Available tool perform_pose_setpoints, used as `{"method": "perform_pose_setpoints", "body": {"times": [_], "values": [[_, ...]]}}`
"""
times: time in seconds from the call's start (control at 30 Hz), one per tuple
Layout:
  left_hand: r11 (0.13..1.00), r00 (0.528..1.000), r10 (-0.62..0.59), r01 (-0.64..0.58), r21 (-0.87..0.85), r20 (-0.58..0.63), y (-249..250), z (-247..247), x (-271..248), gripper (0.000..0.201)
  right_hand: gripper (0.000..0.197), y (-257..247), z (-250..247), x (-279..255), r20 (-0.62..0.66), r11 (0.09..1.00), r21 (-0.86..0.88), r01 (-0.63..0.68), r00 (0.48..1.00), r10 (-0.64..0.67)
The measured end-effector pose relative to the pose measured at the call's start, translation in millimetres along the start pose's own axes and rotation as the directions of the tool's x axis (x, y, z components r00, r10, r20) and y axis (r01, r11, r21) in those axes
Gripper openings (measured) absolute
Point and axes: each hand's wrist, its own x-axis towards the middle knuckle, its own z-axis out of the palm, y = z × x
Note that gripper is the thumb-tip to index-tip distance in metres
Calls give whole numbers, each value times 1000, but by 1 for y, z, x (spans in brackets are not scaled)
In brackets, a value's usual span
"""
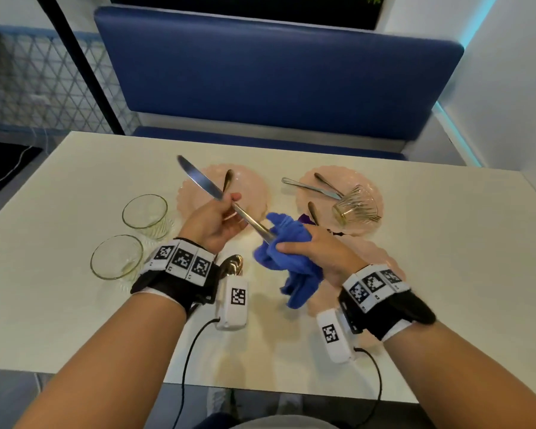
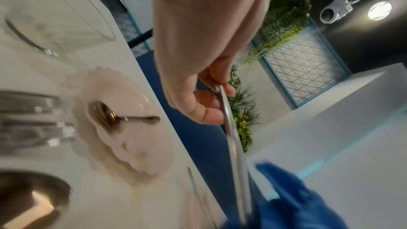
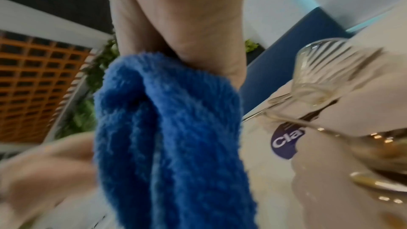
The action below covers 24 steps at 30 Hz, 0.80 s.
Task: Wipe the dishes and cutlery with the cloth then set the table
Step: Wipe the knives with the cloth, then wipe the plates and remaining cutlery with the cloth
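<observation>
My left hand (image 1: pixel 222 216) pinches a steel table knife (image 1: pixel 198 179) near the base of its blade, holding it above the table with the blade pointing up and to the far left. In the left wrist view the knife (image 2: pixel 231 133) runs from my fingers down into the cloth. My right hand (image 1: pixel 307 243) grips a blue cloth (image 1: pixel 288 246) wrapped round the end of the knife's handle; the cloth (image 3: pixel 167 128) fills the right wrist view. A pink plate (image 1: pixel 251 184) with a spoon (image 1: pixel 228 179) lies behind the knife.
Two clear glass bowls (image 1: pixel 144 212) (image 1: pixel 116 257) stand at the left. A second pink plate (image 1: pixel 365 184) at the right holds cutlery and a ribbed glass (image 1: pixel 355 204) lying on its side. A third pink plate (image 1: pixel 381 255) lies under my right wrist. A gold spoon (image 1: pixel 232 266) rests near my left wrist.
</observation>
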Motion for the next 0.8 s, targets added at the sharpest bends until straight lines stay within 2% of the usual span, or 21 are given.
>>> {"method": "perform_pose_setpoints", "body": {"times": [0.07, 0.13, 0.2, 0.3, 0.33, 0.37, 0.47, 0.53, 0.63, 0.73, 0.8], "values": [[991, 999, 44, -47, 121, 29, -1, -14, -3, 26, 36, -8, -15, -4, -5, 974, 228, -12, 1000, 14], [900, 996, 51, -79, 429, 77, -18, -25, -7, 23, 33, -22, -30, -9, -23, 890, 453, 48, 999, -42], [735, 994, 6, -80, 673, 112, -46, -33, -8, 24, 28, -35, -43, -9, -100, 814, 560, 156, 988, -120], [398, 992, -36, -99, 912, 123, -86, -43, -4, 25, 31, -42, -52, -1, -182, 747, 624, 231, 972, -149], [312, 994, -36, -90, 946, 107, -93, -46, -4, 22, 33, -42, -52, 1, -197, 736, 634, 237, 970, -142], [275, 995, -36, -76, 959, 89, -99, -48, -5, 19, 35, -43, -52, 4, -201, 730, 642, 236, 970, -137], [255, 996, -48, -59, 965, 73, -110, -54, -6, 24, 57, -43, -51, 10, -217, 700, 677, 226, 971, -103], [230, 996, -43, -62, 971, 74, -111, -55, -5, 30, 51, -42, -49, 14, -223, 686, 691, 225, 970, -94], [178, 998, -46, -40, 983, 49, -107, -53, -3, 31, 48, -40, -47, 18, -221, 714, 670, 200, 973, -66], [50, 998, -51, -31, 998, 34, -99, -50, -3, 24, 46, -41, -46, 23, -194, 708, 673, 213, 975, -109], [-35, 998, -59, -12, 999, 10, -89, -47, 0, 31, 45, -40, -47, 28, -197, 694, 683, 226, 973, -123]]}}
